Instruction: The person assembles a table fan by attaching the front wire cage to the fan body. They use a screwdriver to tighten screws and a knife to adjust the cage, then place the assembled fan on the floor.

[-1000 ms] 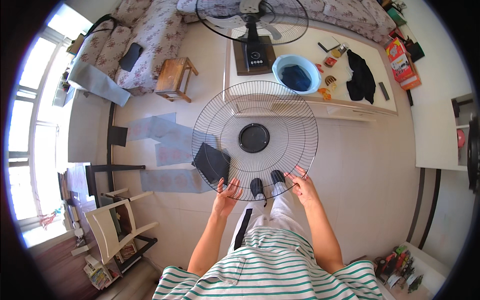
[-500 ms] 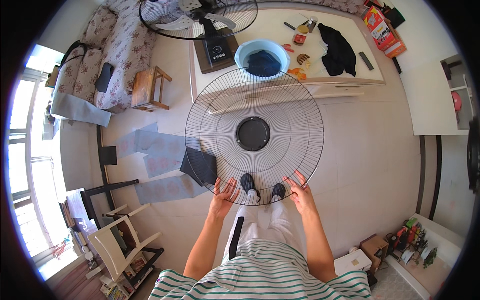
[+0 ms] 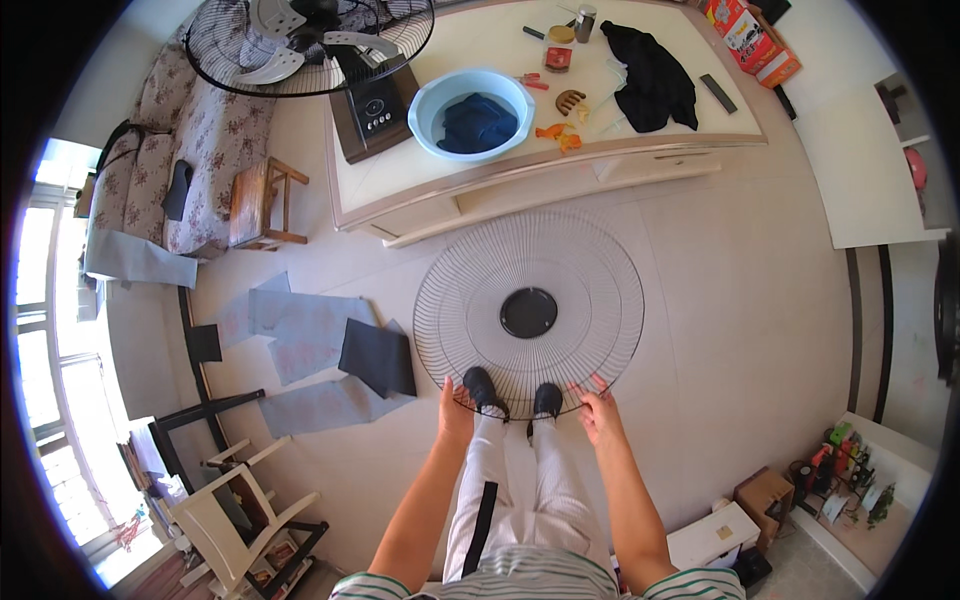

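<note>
A round black wire fan grille (image 3: pixel 528 313) with a dark centre disc is held out in front of my legs, above the floor. My left hand (image 3: pixel 457 412) grips its near left rim, the fingers partly hidden by the wires. On the near right rim my right hand (image 3: pixel 598 412) has its thumb and fingers closed around the edge, some fingers stretched along the wires. Beyond, a fan (image 3: pixel 300 52) with grey blades stands on its dark base (image 3: pixel 372 112) at the table's left end; a wire grille shows behind the blades.
The low cream table (image 3: pixel 400 190) carries a light blue basin (image 3: pixel 418 115) with dark cloth inside, a jar (image 3: pixel 557 58), orange peel (image 3: pixel 560 135), black clothing (image 3: pixel 650 75) and a remote (image 3: pixel 718 93). Left are a wooden stool (image 3: pixel 262 205), grey mats (image 3: pixel 310 325) and a cream chair (image 3: pixel 225 515).
The grille has gone lower and away from the table's edge, and looks smaller. Both hands stay on its rim. The view has shifted, so the table and fan sit further left.
</note>
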`<state>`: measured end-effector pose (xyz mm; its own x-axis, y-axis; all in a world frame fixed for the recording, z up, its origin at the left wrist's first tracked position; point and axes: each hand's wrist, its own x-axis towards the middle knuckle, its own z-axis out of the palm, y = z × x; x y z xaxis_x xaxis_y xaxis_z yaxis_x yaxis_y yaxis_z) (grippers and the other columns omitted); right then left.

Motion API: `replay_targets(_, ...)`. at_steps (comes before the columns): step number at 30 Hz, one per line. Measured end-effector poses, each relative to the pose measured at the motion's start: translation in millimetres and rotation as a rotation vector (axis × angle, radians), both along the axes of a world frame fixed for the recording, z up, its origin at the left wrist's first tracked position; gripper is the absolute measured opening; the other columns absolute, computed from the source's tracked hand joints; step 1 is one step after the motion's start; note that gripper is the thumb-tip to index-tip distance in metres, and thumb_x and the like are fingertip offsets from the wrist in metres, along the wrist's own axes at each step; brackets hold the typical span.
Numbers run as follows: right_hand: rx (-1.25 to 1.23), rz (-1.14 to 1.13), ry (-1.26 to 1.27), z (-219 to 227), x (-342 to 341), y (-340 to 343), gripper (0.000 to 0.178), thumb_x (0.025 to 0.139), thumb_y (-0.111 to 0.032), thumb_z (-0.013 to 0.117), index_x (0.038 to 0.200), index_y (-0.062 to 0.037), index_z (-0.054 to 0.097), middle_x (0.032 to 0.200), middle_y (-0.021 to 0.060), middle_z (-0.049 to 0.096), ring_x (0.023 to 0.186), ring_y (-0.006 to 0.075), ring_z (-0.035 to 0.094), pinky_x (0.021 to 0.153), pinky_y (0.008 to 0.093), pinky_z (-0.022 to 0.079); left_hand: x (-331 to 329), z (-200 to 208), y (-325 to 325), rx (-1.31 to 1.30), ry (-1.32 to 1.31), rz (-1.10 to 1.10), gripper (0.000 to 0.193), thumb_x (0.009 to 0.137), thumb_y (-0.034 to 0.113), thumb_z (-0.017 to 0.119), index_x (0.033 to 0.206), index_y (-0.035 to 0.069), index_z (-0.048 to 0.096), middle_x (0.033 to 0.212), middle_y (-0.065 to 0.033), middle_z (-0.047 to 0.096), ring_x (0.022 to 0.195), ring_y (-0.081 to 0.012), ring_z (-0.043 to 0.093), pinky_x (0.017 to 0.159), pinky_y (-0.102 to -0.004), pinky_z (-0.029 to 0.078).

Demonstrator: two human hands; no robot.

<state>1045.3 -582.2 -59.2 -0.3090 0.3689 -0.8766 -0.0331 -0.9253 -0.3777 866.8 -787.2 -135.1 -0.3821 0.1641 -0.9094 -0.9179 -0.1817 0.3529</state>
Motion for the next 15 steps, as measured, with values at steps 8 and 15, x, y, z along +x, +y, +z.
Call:
replay_targets(8,-0.138,-0.174,-0.025,-146.5,-4.6,-3.8,0.05,0.072,0.005,0.053,0.111,-0.0213,0.038,0.098,0.0186,0.059,0.039,0.0063,0.032,0.036,0.0209,0.026,24.7,-36.0,47.2,-0.173,0.126,-0.101,0.082,0.082,0.028,0.061,0.145,0.015,0.009,0.149,-0.0071,0.018,0.137,-0.0155,0.016,0.11,-0.03,0.011)
replay_targets(15,-0.135,-0.261,-0.018,-269.4,-28.7,17.9,0.051,0.07,0.005,0.054,0.11,-0.0228,0.038,0.084,0.0105,0.06,0.04,0.0067,0.032,0.036,0.0226,0.025,21.2,-95.5,81.1,-0.131,-0.025,-0.098,0.072,0.086,0.016,0.054,0.145,0.014,0.012,0.147,-0.0081,0.024,0.135,-0.0175,0.022,0.11,-0.0322,0.016)
